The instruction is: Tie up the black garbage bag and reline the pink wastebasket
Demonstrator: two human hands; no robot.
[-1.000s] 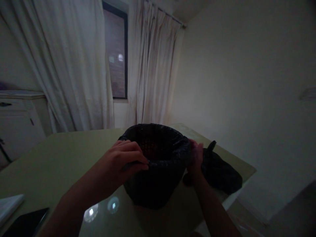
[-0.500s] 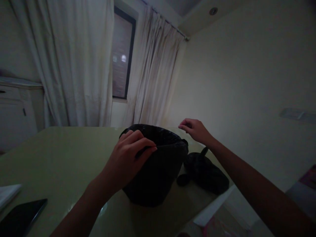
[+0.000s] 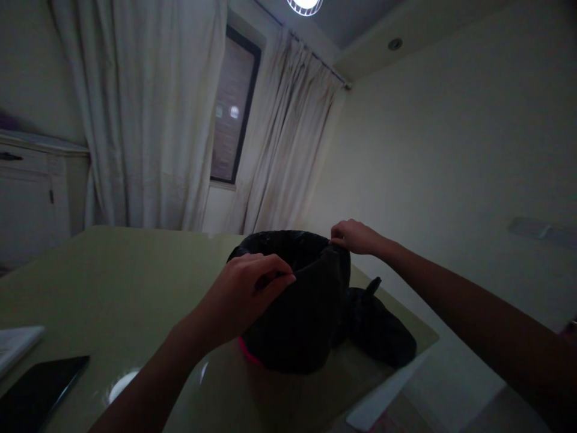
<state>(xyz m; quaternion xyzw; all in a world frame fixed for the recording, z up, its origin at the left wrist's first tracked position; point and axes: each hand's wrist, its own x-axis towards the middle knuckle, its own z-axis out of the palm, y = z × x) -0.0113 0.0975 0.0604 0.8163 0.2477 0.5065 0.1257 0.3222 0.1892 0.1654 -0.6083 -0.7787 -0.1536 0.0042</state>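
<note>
A bin lined with a black garbage bag (image 3: pixel 297 319) stands upright on the table; the bag drapes over its rim and outside wall. A strip of pink shows low on its left side. My left hand (image 3: pixel 252 282) is closed in a pinch at the near rim, thumb and fingers on the bag's edge. At the far right rim, my right hand (image 3: pixel 354 236) also pinches the bag's edge, its fingertips partly hidden. Right beside the bin lies a knotted black plastic bag (image 3: pixel 383 328), its tied end sticking up. The inside of the bin is dark.
The pale glossy table (image 3: pixel 148 276) has its right edge close to the knotted bag. A black phone-like slab (image 3: pixel 42 385) and a white flat object (image 3: pixel 18 346) lie at the left. Curtains (image 3: pixel 148 120), a cabinet (image 3: pixel 36 186) and a wall stand behind.
My right hand has moved from the air beside the bin onto its right rim and gripped the bag. The bag's near edge is pulled up, and pink now shows at the base.
</note>
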